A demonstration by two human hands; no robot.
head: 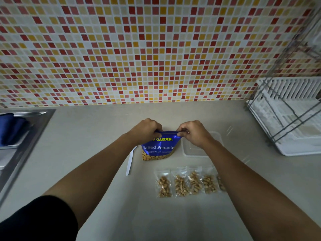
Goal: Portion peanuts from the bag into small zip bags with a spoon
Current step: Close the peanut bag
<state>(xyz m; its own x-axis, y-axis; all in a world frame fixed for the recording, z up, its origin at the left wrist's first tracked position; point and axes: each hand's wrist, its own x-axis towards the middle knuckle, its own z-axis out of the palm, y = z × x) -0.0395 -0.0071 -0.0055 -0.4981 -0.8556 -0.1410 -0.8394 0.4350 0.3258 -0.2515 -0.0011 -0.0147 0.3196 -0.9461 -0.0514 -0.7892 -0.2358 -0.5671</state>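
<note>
— How many bags of peanuts are out?
— One blue peanut bag (158,146), upright on the bench (95,129). Two hands pinch its top edge: the left hand (146,129) at the left corner, the right hand (192,133) at the right.
— And the portions?
— Five small zip bags (180,185) of peanuts lie in a row on the near side of the peanut bag, the fifth half hidden by the right arm.
— The spoon?
— One white spoon (130,160), just left of the peanut bag. One clear tub (196,152) sits just right of it.
</note>
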